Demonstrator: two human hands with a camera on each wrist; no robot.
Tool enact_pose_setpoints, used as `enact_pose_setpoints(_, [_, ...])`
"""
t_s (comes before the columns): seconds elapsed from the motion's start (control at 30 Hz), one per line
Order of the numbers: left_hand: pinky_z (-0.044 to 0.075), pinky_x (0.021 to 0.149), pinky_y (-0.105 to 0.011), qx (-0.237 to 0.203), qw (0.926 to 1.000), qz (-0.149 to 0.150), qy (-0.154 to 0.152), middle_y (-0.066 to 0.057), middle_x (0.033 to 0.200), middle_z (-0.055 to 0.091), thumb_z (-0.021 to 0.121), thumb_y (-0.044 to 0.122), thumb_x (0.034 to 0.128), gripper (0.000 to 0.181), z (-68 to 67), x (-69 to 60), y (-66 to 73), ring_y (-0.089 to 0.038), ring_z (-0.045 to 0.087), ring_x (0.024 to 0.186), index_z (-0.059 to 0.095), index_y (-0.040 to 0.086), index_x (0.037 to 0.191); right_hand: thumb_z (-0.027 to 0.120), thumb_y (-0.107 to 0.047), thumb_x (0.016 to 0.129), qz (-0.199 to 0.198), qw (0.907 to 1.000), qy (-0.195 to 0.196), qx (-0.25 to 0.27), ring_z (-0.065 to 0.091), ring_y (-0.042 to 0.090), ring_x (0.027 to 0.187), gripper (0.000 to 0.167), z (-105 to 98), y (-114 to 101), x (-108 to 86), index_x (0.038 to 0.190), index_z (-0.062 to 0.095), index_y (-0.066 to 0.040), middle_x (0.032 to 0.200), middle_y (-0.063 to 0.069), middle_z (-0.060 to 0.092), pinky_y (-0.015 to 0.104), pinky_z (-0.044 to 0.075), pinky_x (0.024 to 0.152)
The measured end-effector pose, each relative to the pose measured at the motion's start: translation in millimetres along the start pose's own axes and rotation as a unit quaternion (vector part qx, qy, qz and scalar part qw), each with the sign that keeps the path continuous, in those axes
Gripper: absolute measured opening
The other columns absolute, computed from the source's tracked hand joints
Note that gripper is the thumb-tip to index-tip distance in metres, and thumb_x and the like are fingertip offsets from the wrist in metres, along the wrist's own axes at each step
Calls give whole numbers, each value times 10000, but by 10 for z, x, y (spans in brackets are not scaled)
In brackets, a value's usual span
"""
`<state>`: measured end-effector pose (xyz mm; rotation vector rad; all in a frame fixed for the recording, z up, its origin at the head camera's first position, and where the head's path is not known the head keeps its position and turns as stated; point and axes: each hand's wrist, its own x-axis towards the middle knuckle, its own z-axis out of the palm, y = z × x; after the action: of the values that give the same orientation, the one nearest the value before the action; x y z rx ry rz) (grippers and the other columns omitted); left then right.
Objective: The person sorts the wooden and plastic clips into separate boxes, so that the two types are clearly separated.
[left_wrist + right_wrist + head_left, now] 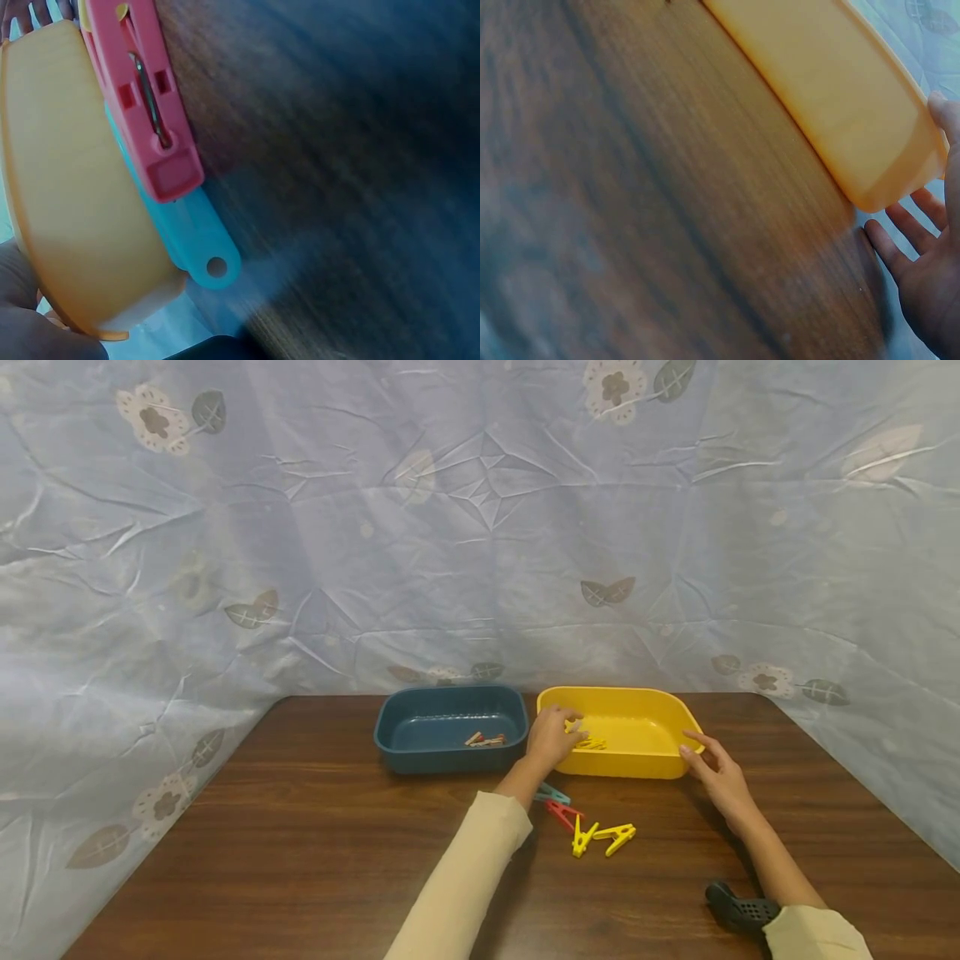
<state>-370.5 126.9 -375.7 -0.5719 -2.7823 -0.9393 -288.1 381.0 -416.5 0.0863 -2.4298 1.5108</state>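
Note:
My left hand [551, 739] reaches over the left side of the yellow tub [622, 766], fingers bent downward with thumb and fingertips apart. Several yellow clothespins [592, 744] lie inside beneath it. At the tub's right end, my right hand [722, 781] touches the rim with its thumb; the other fingers [909, 225] spread loosely along the outer wall. On the table before the tub lie a teal clothespin [552, 794], a red clothespin [564, 813] and two yellow ones [617, 837]. The left wrist view shows the red clothespin [150, 105] overlapping the teal clothespin [214, 244].
A dark blue tub [450, 762] stands left of the yellow one, with several small wood-coloured clothespins [487, 740] inside. A black perforated object [738, 910] is by the right wrist. Behind the brown wooden table [315, 843] hangs a floral cloth [465, 552].

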Motion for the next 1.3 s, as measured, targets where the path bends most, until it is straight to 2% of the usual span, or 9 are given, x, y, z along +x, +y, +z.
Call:
enact_pose_setpoints(0.13, [444, 699, -242, -222, 9994, 178, -180, -53, 1073, 572, 689, 259, 839, 333, -37, -1, -1, -164, 537, 901, 655, 130, 1144, 472, -335, 962, 7, 10000, 28, -22, 506, -20, 906, 539, -10, 0, 3, 1383, 346, -25, 1188, 192, 457, 121, 435, 743])
enact_pose_setpoints(0.27, [458, 746, -277, -795, 9948, 495, -403, -114, 1131, 552, 676, 213, 852, 346, -116, -19, -27, -222, 542, 963, 634, 65, 1161, 479, -346, 957, 29, 9999, 66, -113, 521, 12, 896, 539, -8, 8, 12, 1377, 362, -28, 1126, 160, 497, 129, 437, 731])
enact_pose_setpoints(0.43, [455, 808, -307, -1458, 9857, 802, -271, -101, 1118, 585, 665, 172, 859, 311, -227, -97, -82, -250, 534, 1024, 640, 36, 1137, 477, -339, 960, -16, 9999, 50, -114, 529, 16, 884, 536, 15, 18, 24, 1372, 365, -15, 1089, 170, 510, 134, 447, 730])
enact_pose_setpoints(0.57, [463, 787, -280, -1922, 9768, 936, -143, -58, 1074, 607, 679, 171, 847, 282, -303, -248, -92, -245, 547, 1001, 658, 51, 1101, 476, -332, 961, -114, 9998, 83, -128, 532, 10, 878, 526, 20, 9, 40, 1365, 374, -11, 1067, 159, 520, 134, 449, 728])
enact_pose_setpoints(0.77, [466, 747, -206, -2378, 9655, 975, -421, 5, 1016, 603, 703, 174, 823, 250, -321, -568, -101, -178, 568, 932, 680, 71, 1050, 477, -335, 960, -66, 9998, 101, -187, 524, 3, 878, 527, 5, 8, 22, 1368, 374, -17, 1074, 156, 521, 124, 440, 720])
enact_pose_setpoints(0.97, [468, 740, -223, -2642, 9584, 932, -545, -32, 984, 628, 714, 144, 811, 256, -297, -811, -192, -219, 589, 900, 679, 43, 1043, 479, -350, 957, 23, 9996, 115, -264, 512, 6, 884, 534, -8, 12, 5, 1375, 371, -36, 1124, 150, 491, 135, 441, 716])
enact_pose_setpoints(1.1, [477, 742, -246, -2509, 9622, 982, -396, -58, 983, 632, 722, 121, 799, 246, -227, -877, -375, -207, 595, 891, 681, 48, 1030, 474, -349, 959, 36, 9996, 87, -254, 518, 3, 892, 537, -13, 28, 7, 1385, 360, -43, 1135, 151, 488, 149, 451, 725])
enact_pose_setpoints(1.2, [475, 745, -268, -2343, 9686, 775, -302, -37, 979, 618, 732, 115, 787, 256, -180, -903, -523, -186, 588, 879, 683, 57, 1032, 472, -351, 960, 67, 9996, 60, -259, 532, -6, 889, 539, -16, 39, 9, 1391, 354, -49, 1141, 165, 496, 155, 450, 729])
enact_pose_setpoints(1.3, [465, 734, -271, -2245, 9719, 614, -345, -36, 1004, 604, 733, 112, 784, 293, -175, -909, -601, -195, 580, 868, 673, 57, 1066, 467, -356, 961, 126, 9995, 51, -288, 538, -12, 886, 545, -28, 40, 8, 1397, 344, -54, 1156, 178, 492, 159, 445, 732])
